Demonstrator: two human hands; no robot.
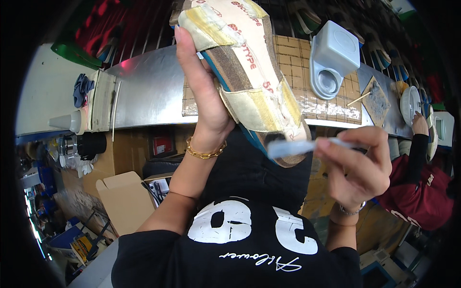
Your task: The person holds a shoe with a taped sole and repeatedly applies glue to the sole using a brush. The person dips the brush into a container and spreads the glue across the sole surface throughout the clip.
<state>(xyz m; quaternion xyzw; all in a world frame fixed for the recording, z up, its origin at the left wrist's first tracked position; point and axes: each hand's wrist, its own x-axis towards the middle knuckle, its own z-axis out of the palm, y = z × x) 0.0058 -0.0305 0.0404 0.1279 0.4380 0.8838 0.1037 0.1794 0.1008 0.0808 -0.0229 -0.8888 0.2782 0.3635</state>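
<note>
My left hand [206, 91] grips an unfinished sandal [254, 72] by its side, underside up, above the near edge of the workbench. Its pale insole board carries red print, with cream-yellow strap ends folded over it and brown strips along the sides; a teal edge shows below. Between the thumb and fingers of my right hand [357, 163] is a small pale brush [293, 148], blurred by motion. The brush head lies over the near end of the sandal; whether it touches cannot be made out.
A grey-white plastic dispenser with a cup [336, 57] stands on a gridded cardboard mat [293, 103]. Right of it are a thin stick [360, 98], a stained brown sheet [377, 102] and a white bowl [409, 103]. A co-worker in maroon [422, 189] reaches there. Shoes fill the rack behind.
</note>
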